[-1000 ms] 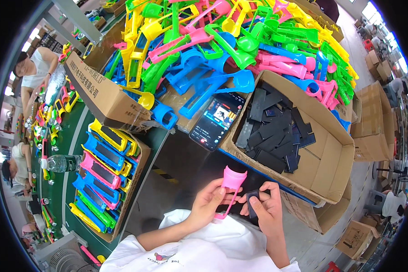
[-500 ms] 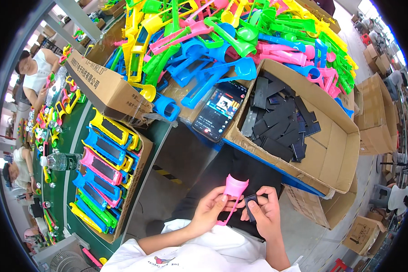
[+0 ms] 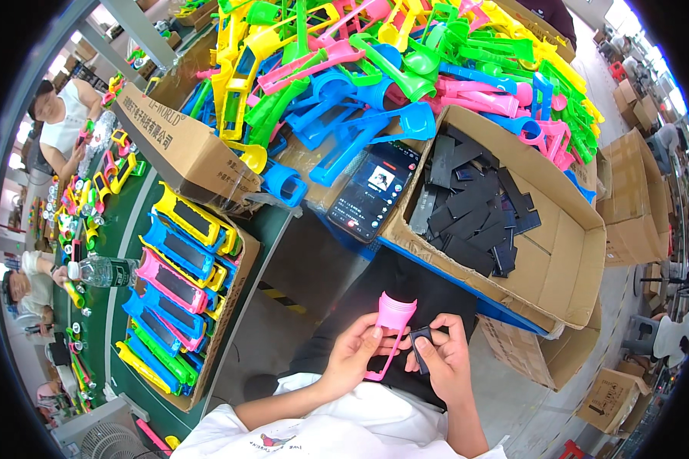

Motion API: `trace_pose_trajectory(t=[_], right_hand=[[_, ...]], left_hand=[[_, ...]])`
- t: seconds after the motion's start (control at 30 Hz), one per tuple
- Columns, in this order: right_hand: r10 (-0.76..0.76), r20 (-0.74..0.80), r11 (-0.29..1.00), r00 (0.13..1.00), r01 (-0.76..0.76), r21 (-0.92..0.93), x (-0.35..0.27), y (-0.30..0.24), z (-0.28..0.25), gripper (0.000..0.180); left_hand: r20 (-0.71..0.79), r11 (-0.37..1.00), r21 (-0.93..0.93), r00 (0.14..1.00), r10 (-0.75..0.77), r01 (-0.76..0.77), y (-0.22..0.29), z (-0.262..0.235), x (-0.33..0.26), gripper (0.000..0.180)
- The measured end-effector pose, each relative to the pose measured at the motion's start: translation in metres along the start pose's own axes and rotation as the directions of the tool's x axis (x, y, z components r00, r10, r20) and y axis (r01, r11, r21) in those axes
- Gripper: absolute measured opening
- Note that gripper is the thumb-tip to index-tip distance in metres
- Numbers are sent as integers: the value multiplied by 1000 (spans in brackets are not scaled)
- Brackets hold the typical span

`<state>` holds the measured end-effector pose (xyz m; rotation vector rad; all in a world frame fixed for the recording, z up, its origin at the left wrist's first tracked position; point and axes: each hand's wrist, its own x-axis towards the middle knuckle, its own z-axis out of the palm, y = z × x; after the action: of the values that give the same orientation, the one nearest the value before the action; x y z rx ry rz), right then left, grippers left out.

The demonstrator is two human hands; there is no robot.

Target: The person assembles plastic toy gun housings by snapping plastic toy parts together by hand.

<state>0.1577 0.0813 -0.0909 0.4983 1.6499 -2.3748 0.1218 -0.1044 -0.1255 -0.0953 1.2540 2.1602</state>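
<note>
My left hand [image 3: 354, 350] is closed round a pink plastic flashlight-like casing [image 3: 397, 310], which has a round flared end and a long open frame below it. The flared end points away from me. Close beside it, my right hand [image 3: 448, 358] pinches a small black rectangular panel [image 3: 419, 346] between thumb and fingers. The panel stands roughly upright near the casing's open frame; whether the two touch I cannot tell. Both hands are over my lap. More dark panels [image 3: 467, 210] lie heaped in the open cardboard box [image 3: 563, 264] ahead to the right.
A big pile of coloured casings [image 3: 406, 65] covers the far side. A phone [image 3: 373, 190] lies by the panel box. At left, a carton [image 3: 246, 264] holds casings fitted with dark panels, next to a water bottle [image 3: 103, 272]. Other people sit along the green table [image 3: 122, 321].
My hands and what they hold have barely moved. The phone's screen picture differs. At the far left, a seated person's arm has shifted toward the bottle.
</note>
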Motion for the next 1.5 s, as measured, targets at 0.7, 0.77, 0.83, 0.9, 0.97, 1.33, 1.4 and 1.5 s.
trace_pose_trajectory(t=[0.7,0.77,0.83,0.9,0.97,1.33,1.4,1.5], right_hand=[[-106,-139,987,985,87,-137,33,14,18,15],[-104,-143,979,984,76,-188,32,16,17,16],[-102,-148,969,984,64,-239,32,18,17,16],[-135,-163,957,977,86,-276,31,19,20,16],[-143,-186,963,972,93,-253,32,20,21,16],[-123,-134,951,983,78,-300,38,25,10,16],[-81,-107,959,991,48,-280,40,22,8,15],[-64,-106,950,992,29,-311,38,13,11,14]], left_hand=[[-25,975,-33,975,221,-222,-16,-2,23,45],[-25,976,-26,976,217,-217,-17,-4,26,45],[-24,977,-18,977,212,-213,-18,-6,27,45],[-28,981,-41,981,190,-191,-18,-6,29,44],[-35,983,-58,984,174,-176,-18,-6,30,43],[-27,987,-27,987,158,-159,-24,-11,31,44],[-29,984,-28,984,177,-178,-28,-13,31,44],[-47,984,-12,983,178,-178,-36,-17,31,44]])
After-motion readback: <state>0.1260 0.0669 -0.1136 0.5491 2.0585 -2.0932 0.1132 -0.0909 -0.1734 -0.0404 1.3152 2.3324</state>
